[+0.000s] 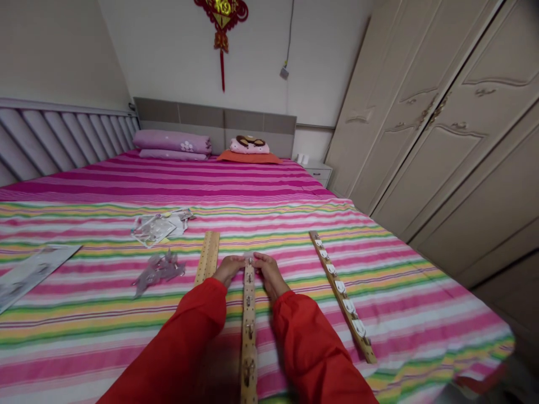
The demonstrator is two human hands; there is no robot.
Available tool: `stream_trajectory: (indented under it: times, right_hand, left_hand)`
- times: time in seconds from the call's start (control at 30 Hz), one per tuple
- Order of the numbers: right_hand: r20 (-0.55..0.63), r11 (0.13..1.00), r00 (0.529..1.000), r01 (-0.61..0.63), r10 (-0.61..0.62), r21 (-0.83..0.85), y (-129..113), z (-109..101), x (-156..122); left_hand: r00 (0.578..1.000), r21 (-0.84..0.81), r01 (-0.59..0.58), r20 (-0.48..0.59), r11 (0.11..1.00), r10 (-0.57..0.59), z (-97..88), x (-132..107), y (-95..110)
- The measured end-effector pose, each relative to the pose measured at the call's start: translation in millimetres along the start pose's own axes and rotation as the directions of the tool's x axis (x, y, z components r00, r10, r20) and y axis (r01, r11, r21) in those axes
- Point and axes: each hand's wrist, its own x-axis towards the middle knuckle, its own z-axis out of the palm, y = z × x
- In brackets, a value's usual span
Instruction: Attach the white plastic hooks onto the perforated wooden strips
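Note:
A narrow wooden strip with holes [249, 311] runs away from me on the striped cloth, with several small metal hooks or rings along it. At its far end my left hand [229, 269] pinches the strip from the left, fingers closed. From the right, my right hand [269, 272] closes its fingers on the same end, beside the farthest metal piece. Something small and whitish shows between the fingertips; its kind is unclear. Left of my left hand lie bare wooden strips with holes [209, 251], partly hidden by my sleeve.
To the right lies another wooden strip [334, 283] bearing several white tags. Clear plastic packets [158, 227], a bag of small parts [160, 270] and a long flat package [36, 272] lie on the left. Pillows [172, 143] and a wardrobe [442, 123] stand farther off.

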Motion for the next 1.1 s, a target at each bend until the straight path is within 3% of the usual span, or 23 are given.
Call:
stream_trajectory:
  times: [0.43, 0.6, 0.7, 0.77, 0.83, 0.93, 1.0, 1.1]
  right_hand:
    - [0.029, 0.998, 0.998, 0.055, -0.054, -0.029, -1.8, 4.4, -14.6]
    - [0.013, 0.994, 0.997, 0.077, -0.076, -0.082, -14.2, -2.7, -35.2]
    - [0.000, 0.985, 0.994, 0.113, -0.114, -0.128, -26.4, -17.0, -73.6]
    - [0.056, 0.964, 0.977, 0.214, -0.207, -0.158, -31.1, -31.6, -114.1]
    - [0.114, 0.958, 0.968, 0.240, -0.224, -0.158, -27.4, -49.6, -161.8]
    - [0.045, 0.966, 0.988, 0.153, -0.147, -0.209, -1.2, -81.0, -230.5]
    - [-0.005, 0.982, 0.999, 0.032, -0.033, -0.189, 25.9, -101.1, -266.4]
    - [0.057, 0.975, 0.985, -0.153, 0.163, -0.159, 63.6, -121.3, -301.8]
  left_hand:
    - [0.997, -0.013, -0.073, -0.014, 0.997, 0.072, -0.5, -3.0, -10.4]
    - [0.996, 0.010, -0.076, -0.038, 0.997, 0.076, -5.9, -1.3, -11.5]
    - [0.995, 0.020, -0.071, -0.062, 0.997, 0.072, -9.3, 0.5, -12.6]
    - [0.995, 0.026, -0.065, -0.074, 0.998, 0.067, -10.5, 1.9, -13.9]
    - [0.995, 0.036, -0.059, -0.083, 0.998, 0.062, -11.0, 3.1, -14.9]
    - [0.994, 0.065, -0.053, -0.091, 0.996, 0.059, -10.7, 4.4, -14.8]
    - [0.993, 0.093, -0.051, -0.100, 0.994, 0.060, -10.0, 4.9, -13.2]
    - [0.990, 0.147, -0.053, -0.123, 0.988, 0.071, -8.0, 4.5, -9.2]
